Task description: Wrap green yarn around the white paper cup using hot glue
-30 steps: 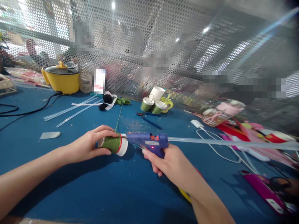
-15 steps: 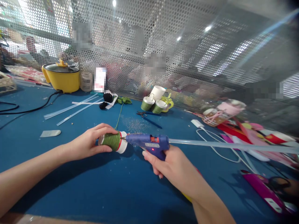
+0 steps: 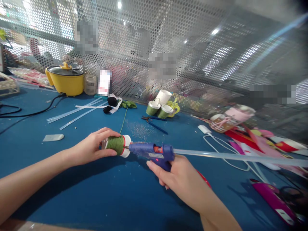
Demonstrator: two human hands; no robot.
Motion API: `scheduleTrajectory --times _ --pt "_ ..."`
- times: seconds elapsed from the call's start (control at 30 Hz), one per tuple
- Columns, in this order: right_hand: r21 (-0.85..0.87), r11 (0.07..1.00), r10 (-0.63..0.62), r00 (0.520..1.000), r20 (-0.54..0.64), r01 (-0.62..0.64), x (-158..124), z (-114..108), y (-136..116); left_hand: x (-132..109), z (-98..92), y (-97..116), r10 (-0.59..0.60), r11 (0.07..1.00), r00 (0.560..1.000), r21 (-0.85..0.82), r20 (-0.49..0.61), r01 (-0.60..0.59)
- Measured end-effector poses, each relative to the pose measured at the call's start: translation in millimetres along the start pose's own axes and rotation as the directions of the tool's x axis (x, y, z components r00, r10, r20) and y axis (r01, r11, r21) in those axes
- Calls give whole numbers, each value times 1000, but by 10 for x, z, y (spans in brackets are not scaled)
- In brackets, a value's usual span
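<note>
My left hand [image 3: 92, 148] is closed round a paper cup [image 3: 117, 145] that lies on its side on the blue table, wrapped in green cord, with a red band and white rim facing right. A strand of green cord [image 3: 123, 119] runs from it to the back. My right hand [image 3: 176, 175] grips a blue hot glue gun [image 3: 152, 152]. Its nozzle touches the cup's rim. A long clear glue stick [image 3: 231, 156] sticks out of the gun's back to the right.
A yellow pot [image 3: 64, 80] and jar stand at the back left, clear glue sticks [image 3: 74, 112] lie near them. Wrapped cups [image 3: 160, 107], scissors [image 3: 154, 122], a white charger cable [image 3: 216, 144] and craft clutter [image 3: 255, 134] lie to the right. Perforated metal screen behind.
The cup and the gun's nozzle have shifted slightly; my hands keep the same grips. The view has drifted a little.
</note>
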State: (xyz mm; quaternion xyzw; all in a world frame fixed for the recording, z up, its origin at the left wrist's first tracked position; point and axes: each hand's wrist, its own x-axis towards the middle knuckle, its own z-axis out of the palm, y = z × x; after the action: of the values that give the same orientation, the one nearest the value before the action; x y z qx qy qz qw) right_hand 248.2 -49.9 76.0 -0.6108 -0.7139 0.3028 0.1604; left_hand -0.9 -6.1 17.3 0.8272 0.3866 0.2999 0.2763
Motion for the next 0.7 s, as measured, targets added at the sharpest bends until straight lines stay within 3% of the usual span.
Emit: scheduleTrajectory --times 0.7 --pt "-106 993 -67 996 -62 60 -22 25 10 -7 -7 22 25 1000 1000 19 1 -25"
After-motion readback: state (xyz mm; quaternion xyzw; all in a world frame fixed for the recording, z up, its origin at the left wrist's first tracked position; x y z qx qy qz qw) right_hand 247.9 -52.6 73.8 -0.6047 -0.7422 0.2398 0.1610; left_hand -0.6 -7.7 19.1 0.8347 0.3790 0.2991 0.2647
